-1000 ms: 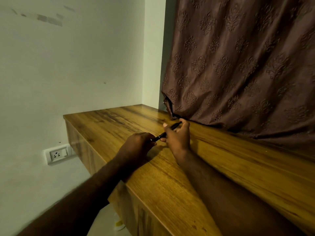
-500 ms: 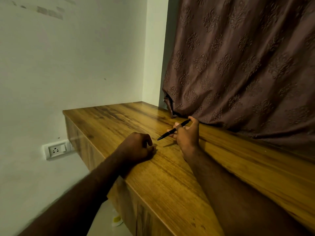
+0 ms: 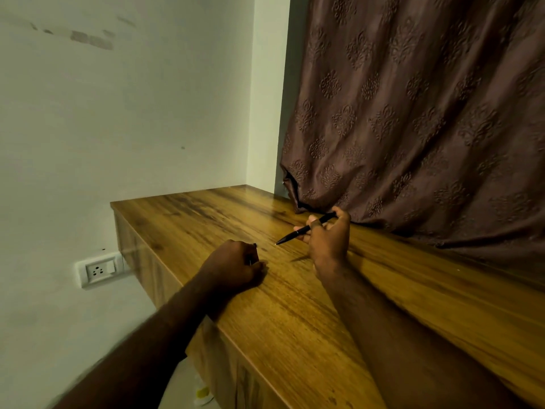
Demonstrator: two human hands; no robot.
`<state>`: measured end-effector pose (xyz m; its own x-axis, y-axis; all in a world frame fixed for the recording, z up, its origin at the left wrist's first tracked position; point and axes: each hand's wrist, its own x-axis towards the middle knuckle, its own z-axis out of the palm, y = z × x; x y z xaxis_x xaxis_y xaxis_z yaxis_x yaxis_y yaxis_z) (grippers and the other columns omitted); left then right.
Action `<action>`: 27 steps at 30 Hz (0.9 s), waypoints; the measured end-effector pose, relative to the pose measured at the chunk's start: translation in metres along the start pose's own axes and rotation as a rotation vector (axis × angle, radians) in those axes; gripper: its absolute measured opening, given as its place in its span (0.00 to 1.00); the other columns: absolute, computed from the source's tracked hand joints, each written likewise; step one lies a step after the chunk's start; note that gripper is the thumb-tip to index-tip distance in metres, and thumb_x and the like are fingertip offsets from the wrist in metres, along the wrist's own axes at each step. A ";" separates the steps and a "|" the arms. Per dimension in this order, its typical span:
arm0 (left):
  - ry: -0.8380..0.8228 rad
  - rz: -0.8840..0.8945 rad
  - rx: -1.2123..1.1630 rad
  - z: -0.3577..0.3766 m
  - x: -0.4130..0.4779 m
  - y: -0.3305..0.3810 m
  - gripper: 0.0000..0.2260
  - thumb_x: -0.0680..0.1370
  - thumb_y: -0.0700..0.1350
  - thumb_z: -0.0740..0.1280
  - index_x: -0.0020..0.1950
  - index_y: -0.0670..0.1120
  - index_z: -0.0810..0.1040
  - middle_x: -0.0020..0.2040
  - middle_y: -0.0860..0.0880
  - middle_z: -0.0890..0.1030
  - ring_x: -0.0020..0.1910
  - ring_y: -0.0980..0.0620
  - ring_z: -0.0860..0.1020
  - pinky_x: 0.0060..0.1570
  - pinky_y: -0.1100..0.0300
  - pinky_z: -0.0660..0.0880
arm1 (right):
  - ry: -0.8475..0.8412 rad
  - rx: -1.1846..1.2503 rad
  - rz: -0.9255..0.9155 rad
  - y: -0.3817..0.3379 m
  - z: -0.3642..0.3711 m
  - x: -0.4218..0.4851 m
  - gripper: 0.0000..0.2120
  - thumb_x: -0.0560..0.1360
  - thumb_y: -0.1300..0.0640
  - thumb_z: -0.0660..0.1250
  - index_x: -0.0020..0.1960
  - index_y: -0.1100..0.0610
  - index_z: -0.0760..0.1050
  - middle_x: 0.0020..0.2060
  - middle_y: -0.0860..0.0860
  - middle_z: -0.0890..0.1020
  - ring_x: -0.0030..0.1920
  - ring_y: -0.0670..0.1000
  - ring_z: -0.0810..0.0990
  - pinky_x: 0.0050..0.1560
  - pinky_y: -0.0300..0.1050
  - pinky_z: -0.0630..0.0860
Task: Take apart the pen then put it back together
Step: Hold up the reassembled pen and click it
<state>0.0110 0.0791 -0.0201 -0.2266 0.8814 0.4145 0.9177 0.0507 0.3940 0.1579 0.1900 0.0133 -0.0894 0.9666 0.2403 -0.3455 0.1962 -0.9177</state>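
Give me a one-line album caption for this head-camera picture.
Right hand holds a black pen above the wooden desk; left hand rests closed beside it.

One pen (image 3: 303, 229), two hands, one wooden table (image 3: 295, 305), one curtain (image 3: 427, 113), one wall socket (image 3: 98, 270).

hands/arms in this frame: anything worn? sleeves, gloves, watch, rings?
Both arms are bare from wrist to the frame's lower edge: no sleeves, gloves or watch visible. The left hand and right hand show bare fingers; no ring can be made out, though the light is dim. The right forearm shows fine hair. No markings or straps seen.
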 end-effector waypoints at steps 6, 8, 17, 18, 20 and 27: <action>0.007 0.021 -0.006 -0.001 0.000 0.001 0.13 0.73 0.56 0.67 0.36 0.48 0.81 0.32 0.52 0.81 0.30 0.55 0.78 0.34 0.56 0.78 | -0.050 0.053 -0.002 -0.006 0.004 0.000 0.32 0.78 0.67 0.63 0.75 0.50 0.54 0.62 0.64 0.74 0.43 0.57 0.85 0.38 0.46 0.83; 0.012 0.013 -0.014 -0.001 -0.001 0.000 0.13 0.72 0.57 0.67 0.35 0.49 0.81 0.31 0.53 0.81 0.30 0.56 0.78 0.34 0.57 0.77 | -0.048 0.080 -0.008 -0.009 0.006 -0.001 0.32 0.78 0.67 0.63 0.75 0.50 0.54 0.62 0.65 0.74 0.41 0.55 0.85 0.37 0.45 0.83; 0.017 0.000 -0.038 -0.002 -0.001 0.001 0.11 0.72 0.56 0.68 0.36 0.50 0.81 0.33 0.53 0.81 0.31 0.57 0.78 0.33 0.57 0.77 | -0.074 0.117 -0.006 -0.016 0.008 -0.003 0.31 0.78 0.69 0.62 0.74 0.50 0.54 0.63 0.64 0.73 0.41 0.55 0.84 0.35 0.43 0.82; 0.024 0.012 -0.040 -0.002 -0.001 0.000 0.12 0.72 0.56 0.68 0.35 0.49 0.81 0.32 0.53 0.81 0.31 0.57 0.78 0.33 0.57 0.77 | -0.076 0.125 -0.009 -0.017 0.009 -0.003 0.31 0.78 0.68 0.61 0.75 0.50 0.53 0.63 0.64 0.74 0.40 0.54 0.84 0.36 0.44 0.82; 0.020 0.025 -0.050 -0.003 -0.001 0.001 0.11 0.73 0.55 0.68 0.36 0.49 0.80 0.32 0.53 0.80 0.30 0.57 0.78 0.31 0.57 0.75 | -0.076 0.123 -0.017 -0.019 0.009 -0.004 0.30 0.78 0.68 0.61 0.74 0.50 0.54 0.63 0.65 0.74 0.38 0.52 0.84 0.35 0.43 0.81; 0.055 0.003 -0.105 -0.005 -0.002 0.006 0.14 0.75 0.54 0.66 0.59 0.51 0.75 0.43 0.49 0.83 0.39 0.57 0.77 0.42 0.59 0.75 | -0.062 0.072 -0.046 -0.015 0.006 -0.004 0.27 0.77 0.68 0.63 0.71 0.51 0.58 0.62 0.62 0.74 0.40 0.56 0.85 0.35 0.44 0.81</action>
<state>0.0157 0.0751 -0.0146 -0.2441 0.8544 0.4587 0.8797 -0.0039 0.4755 0.1580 0.1821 0.0283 -0.1289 0.9444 0.3024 -0.4164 0.2253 -0.8808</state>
